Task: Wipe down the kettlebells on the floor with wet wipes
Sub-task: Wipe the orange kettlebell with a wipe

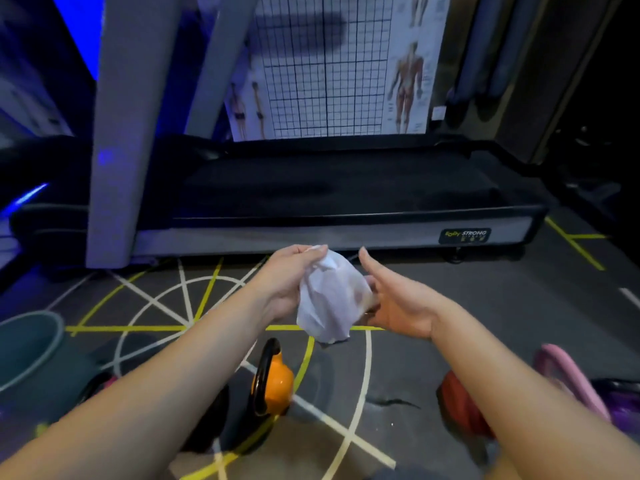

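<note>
So the wet wipe [329,296] is up in the air, straight above and a bit beyond the orange kettlebell [278,382], not touching it. The left hand [287,282] has the top corner of the wipe pinched between thumb and fingers, and the rest hangs down in a crumpled white bunch. The right hand [401,306] is spread wide with its fingers stretched out. A couple of them lie against the far side of the wipe and the index finger points up.

The orange kettlebell has a black handle and sits on the dark floor [415,358], right where the yellow and white painted lines cross. To its right there's a red kettlebell [457,396], mostly hidden behind the right forearm. Further right again is a purple kettlebell [623,407] with a pink handle [568,372], which looks blurry at the edge of the shot. Way off to the orange one's left is a round teal tub [31,341].

Beyond the orange kettlebell a treadmill [329,188] runs across the whole view. The badge [465,234] on its side rail has "STRONG" in white. The yellow word before it looks like "Body", but it's too smeared to swear to, and so is the small print under it. Behind the treadmill a wall chart [311,64] has a black grid and muscle-anatomy figures. Its text is too tiny to read.
</note>
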Tool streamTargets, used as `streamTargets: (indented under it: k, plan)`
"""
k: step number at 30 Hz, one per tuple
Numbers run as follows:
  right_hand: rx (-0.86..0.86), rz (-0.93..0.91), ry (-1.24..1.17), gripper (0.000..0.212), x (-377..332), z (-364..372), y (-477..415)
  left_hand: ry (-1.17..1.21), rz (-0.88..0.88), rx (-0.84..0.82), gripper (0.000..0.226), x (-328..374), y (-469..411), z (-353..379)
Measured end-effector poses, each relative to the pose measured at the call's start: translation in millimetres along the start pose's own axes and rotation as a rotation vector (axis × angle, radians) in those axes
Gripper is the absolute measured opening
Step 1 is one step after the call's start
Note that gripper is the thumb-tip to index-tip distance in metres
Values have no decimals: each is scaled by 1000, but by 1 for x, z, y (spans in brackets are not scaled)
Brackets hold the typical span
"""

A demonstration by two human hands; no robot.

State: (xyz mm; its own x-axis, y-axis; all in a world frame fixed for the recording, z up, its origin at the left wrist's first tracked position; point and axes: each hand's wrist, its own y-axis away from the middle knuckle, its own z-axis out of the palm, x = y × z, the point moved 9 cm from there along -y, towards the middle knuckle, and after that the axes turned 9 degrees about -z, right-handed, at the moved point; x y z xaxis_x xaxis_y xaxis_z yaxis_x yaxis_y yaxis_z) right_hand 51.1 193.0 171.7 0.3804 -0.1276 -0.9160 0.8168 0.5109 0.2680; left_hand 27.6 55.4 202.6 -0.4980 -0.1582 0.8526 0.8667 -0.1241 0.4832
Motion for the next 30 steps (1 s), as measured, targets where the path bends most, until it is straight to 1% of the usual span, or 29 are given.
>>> streamTargets:
  k: [2,4,5,7,8,11,13,16,18,19,21,25,30]
  plan:
    - [-22,-4,6,42,7,8,7,-11,21,88,18,-3,12,-15]
    - [-7,-5,50,25,11,15,9,-18,26,146,20,-13,17,-24]
    - [11,-5,60,22,14,17,9,-26,23,162,23,-17,17,-25]
    - [109,-10,54,32,21,12,6,-61,-4,172,30,-23,18,-21]
    - [175,-33,58,34,21,5,4,-66,-23,166,35,-24,19,-18]
    - [288,-128,94,30,12,-13,4,26,-72,110,56,-24,24,-17]
    - [330,-189,114,34,6,-20,6,59,-91,86,61,-25,28,-23]
    - [424,-281,98,50,0,-24,9,88,-62,95,55,-27,32,-36]
    - [450,-362,80,54,-6,-23,14,145,-29,112,52,-24,33,-42]
    - [452,-397,84,53,-9,-22,16,174,-15,114,51,-23,33,-43]
    - [433,-444,117,41,-13,-20,18,201,17,120,44,-18,31,-44]
    - [406,-424,231,22,-14,-22,13,119,62,237,30,-14,27,-54]
    - [376,-373,356,18,-9,-28,2,42,87,349,26,-16,15,-58]
